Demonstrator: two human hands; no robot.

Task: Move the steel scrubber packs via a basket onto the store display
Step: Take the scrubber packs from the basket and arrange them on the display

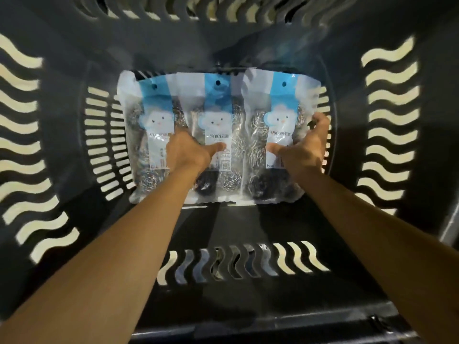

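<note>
My bare forearms reach down into the dark slotted basket. Three steel scrubber packs lie side by side on its floor. My left hand presses flat between the left and middle packs, thumb out. My right hand pinches the right pack's edge.

Basket walls close around packs

Basket, floor: three scrubber packs side by side, edges overlapping — left pack at 9 o'clock, middle pack centre, right pack at 3 o'clock. Left hand on left and middle packs; right hand at right pack's 3 o'clock edge
</note>
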